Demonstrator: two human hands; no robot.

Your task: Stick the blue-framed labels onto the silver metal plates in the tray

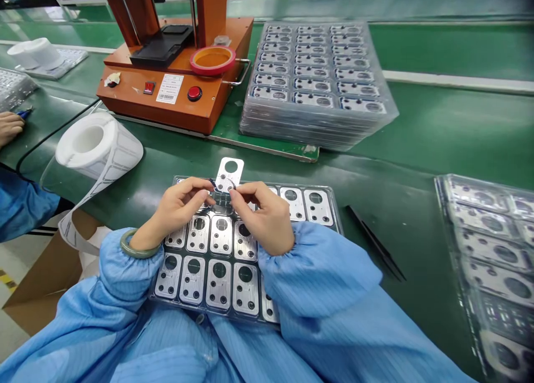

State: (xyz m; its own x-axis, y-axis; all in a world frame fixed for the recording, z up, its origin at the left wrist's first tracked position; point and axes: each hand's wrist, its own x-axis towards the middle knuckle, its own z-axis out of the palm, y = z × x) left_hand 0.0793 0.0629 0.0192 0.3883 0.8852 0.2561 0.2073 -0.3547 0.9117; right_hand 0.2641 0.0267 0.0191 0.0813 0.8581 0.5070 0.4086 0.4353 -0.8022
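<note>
My left hand (183, 205) and my right hand (262, 213) meet above a clear plastic tray (337, 213) of silver metal plates. Between their pinched fingertips is a small, thin, dark-edged curved piece (213, 185), too fine to name surely. Just beyond the fingers, one loose metal plate (231, 163) with a large round hole overlaps the tray's far rim. Below it an unfilled pocket (222, 200) of the tray shows. Rows of like plates (218, 283) fill the nearer pockets, partly covered by my hands and sleeves.
Black tweezers (375, 242) lie right of the tray. Another filled tray (492, 244) is at far right. Behind are stacked trays (319, 121) and an orange press (167, 104) with a tape roll (212, 60). A label roll (100, 146) stands left, near another person's hand (10, 128).
</note>
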